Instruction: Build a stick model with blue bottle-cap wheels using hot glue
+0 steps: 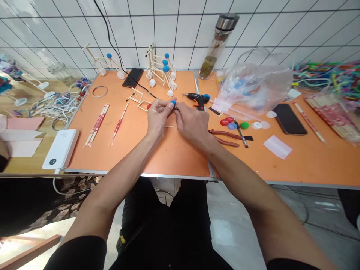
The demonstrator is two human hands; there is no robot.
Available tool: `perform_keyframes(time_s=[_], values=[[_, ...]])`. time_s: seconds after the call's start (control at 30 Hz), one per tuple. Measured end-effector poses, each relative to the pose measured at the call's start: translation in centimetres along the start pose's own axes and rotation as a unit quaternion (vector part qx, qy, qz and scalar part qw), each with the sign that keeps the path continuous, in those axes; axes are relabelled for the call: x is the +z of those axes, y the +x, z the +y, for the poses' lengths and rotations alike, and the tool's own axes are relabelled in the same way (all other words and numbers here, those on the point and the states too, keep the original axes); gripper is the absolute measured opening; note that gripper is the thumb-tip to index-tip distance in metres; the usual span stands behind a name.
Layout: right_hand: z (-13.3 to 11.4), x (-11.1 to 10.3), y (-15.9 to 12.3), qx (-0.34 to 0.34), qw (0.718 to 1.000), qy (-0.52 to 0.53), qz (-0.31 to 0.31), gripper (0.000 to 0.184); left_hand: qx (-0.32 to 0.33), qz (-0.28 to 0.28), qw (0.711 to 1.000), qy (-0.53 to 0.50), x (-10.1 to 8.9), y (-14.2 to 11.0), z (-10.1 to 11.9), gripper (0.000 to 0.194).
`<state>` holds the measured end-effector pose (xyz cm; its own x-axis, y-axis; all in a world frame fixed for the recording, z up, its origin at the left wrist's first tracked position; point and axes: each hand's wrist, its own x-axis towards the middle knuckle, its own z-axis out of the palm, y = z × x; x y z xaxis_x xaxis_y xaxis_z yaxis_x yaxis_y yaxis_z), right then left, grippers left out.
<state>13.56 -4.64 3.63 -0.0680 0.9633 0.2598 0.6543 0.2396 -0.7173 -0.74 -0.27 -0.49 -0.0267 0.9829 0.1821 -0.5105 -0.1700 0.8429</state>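
"What did the head camera show at the hands?"

"The left hand [159, 116] had its grip clenched on a small blue ball [173, 102], and the right hand [192, 125] had its grip pinched closed on a thin stick [176, 108] just beside that ball. The two hands were touching, held above the near middle of the orange worktop [157, 157]."

"What lay close to them?"

"A hot glue gun [197, 100] lay just beyond the right hand, and red-handled pliers [225, 135] lay to its right. Coloured bottle caps [227, 122] sat beyond the pliers. A small wooden stick frame [137, 100] lay far left of the hands."

"And further off?"

"Two stick models with blue balls [160, 71] stood upright at the far edge. Paper-wrapped chopsticks [97, 125] lay on the left, and a clear plastic bag [253, 84] sat far right."
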Motion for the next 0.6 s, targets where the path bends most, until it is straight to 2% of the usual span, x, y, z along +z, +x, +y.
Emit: perform_keyframes(time_s=[0.03, 0.07, 0.13, 0.17, 0.23, 0.3, 0.37, 0.43, 0.5, 0.6], values=[[0.2, -0.2, 0.3, 0.038, 0.993, 0.11, -0.031, 0.017, 0.009, -0.015, 1.0, -0.003, 0.0, 0.0, 0.1, 0.053], [0.3, -0.5, 0.6, 0.077, 0.969, 0.22, -0.082, 0.02, 0.017, -0.031, 0.999, -0.005, 0.1, 0.1, 0.2, 0.054], [0.6, -0.7, 1.2, 0.112, 0.93, 0.314, -0.152, 0.029, 0.023, -0.05, 0.998, -0.006, 0.1, 0.2, 0.4, 0.054], [0.7, -0.7, 1.3, 0.125, 0.907, 0.373, -0.151, 0.033, 0.023, -0.05, 0.998, 0.0, 0.0, 0.3, 0.4, 0.053], [0.7, -0.5, 1.3, 0.108, 0.903, 0.402, -0.109, 0.04, 0.024, -0.036, 0.999, 0.024, -0.2, 0.5, 0.4, 0.05], [0.6, -0.2, 1.1, 0.066, 0.934, 0.349, -0.04, 0.039, 0.039, -0.022, 0.997, 0.057, -0.4, 0.6, 0.3, 0.047], [0.6, 0.0, 0.8, 0.025, 0.972, 0.234, 0.017, 0.03, 0.067, -0.016, 0.994, 0.086, -0.6, 0.5, 0.4, 0.046], [0.7, -0.1, 0.6, 0.001, 0.993, 0.102, 0.052, 0.021, 0.093, -0.015, 0.99, 0.105, -0.6, 0.4, 0.7, 0.047], [0.8, -0.2, 0.5, -0.007, 0.999, -0.007, 0.051, 0.015, 0.099, -0.013, 0.989, 0.111, -0.6, 0.3, 0.8, 0.048], [0.9, -0.3, 0.4, -0.008, 0.996, -0.088, 0.025, 0.02, 0.063, -0.007, 0.994, 0.087, -0.7, 0.5, 0.8, 0.047]])
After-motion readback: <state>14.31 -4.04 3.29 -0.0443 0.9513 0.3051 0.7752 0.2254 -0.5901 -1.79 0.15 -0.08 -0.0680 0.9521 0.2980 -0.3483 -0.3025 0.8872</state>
